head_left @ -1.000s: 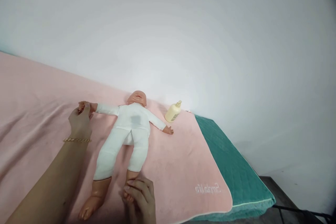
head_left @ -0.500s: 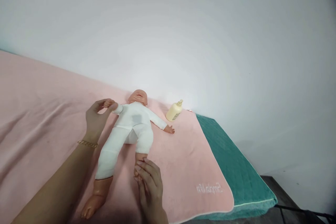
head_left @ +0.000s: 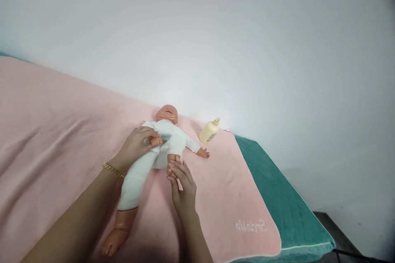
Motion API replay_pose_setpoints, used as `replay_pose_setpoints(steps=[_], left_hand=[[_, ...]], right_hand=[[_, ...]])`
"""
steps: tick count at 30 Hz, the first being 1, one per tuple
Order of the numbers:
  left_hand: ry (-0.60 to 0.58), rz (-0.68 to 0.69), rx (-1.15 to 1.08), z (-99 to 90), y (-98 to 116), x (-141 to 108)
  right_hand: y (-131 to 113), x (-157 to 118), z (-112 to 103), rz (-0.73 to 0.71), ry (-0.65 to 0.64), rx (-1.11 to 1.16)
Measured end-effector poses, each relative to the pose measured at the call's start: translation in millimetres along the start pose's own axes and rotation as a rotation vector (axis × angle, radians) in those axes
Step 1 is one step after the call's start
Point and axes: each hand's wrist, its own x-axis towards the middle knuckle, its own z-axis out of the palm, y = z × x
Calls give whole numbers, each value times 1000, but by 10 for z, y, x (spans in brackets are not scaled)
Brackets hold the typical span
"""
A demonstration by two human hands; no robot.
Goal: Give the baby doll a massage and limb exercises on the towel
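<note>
A baby doll (head_left: pixel 138 176) in a white cloth body lies on its back on a pink blanket (head_left: pixel 234 189), its head towards the wall. My left hand (head_left: pixel 135 146), with a gold bracelet (head_left: pixel 113 170) at the wrist, is closed around the doll's hand (head_left: pixel 156 141) and holds it over the belly. My right hand (head_left: pixel 184 183) grips the doll's foot (head_left: pixel 171 168), with that leg bent up towards the body. The other leg lies stretched out towards me. The doll's second arm (head_left: pixel 202 153) rests spread out on the blanket.
A pale yellow pump bottle (head_left: pixel 210 130) stands beside the doll near the white wall (head_left: pixel 216 41). Under the blanket, a green padded mat (head_left: pixel 277 189) shows along the right edge. Beyond it are a dark surface and a black cable at lower right.
My left hand has brought the doll's hand inward from the side to over its belly. My right hand has pushed the foot up towards the body, bending the leg.
</note>
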Motion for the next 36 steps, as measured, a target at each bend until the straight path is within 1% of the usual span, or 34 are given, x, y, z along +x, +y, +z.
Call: replay_pose_setpoints(steps=[3,6,9,12,16,18,22,26,28,32,34,36], left_hand=[[4,-39,-23,-5,28,1],[28,-162,-87,-32,77,-6],[90,-287,-192,-59,100,-18],[163,-387,-266,-86,90,-24],[238,-466,-311,-139,73,-13],[304,-494,-359,-165,69,-2],[490,-570,-496,-199,35,22],[702,-657,-621,-238,-81,32],[783,-707,-676,-263,-179,22],[832,-807,-758,-290,-425,-31],[831,-837,-732,-283,-544,-66],[803,-828,-660,-267,-640,-96]], right_hand=[[11,-11,5,16,-8,6],[-19,-60,1,19,-25,13],[-83,-129,-29,14,-31,0],[-172,-196,-103,-3,-45,-22],[-306,-278,-244,-2,-101,-51],[-371,-322,-308,8,-122,-62],[-480,-434,-383,15,-128,-60],[-545,-585,-373,20,-115,-37],[-554,-678,-340,39,-92,-42],[-509,-883,-244,22,-47,-67],[-471,-972,-190,20,-17,-69],[-441,-1036,-145,25,2,-61]])
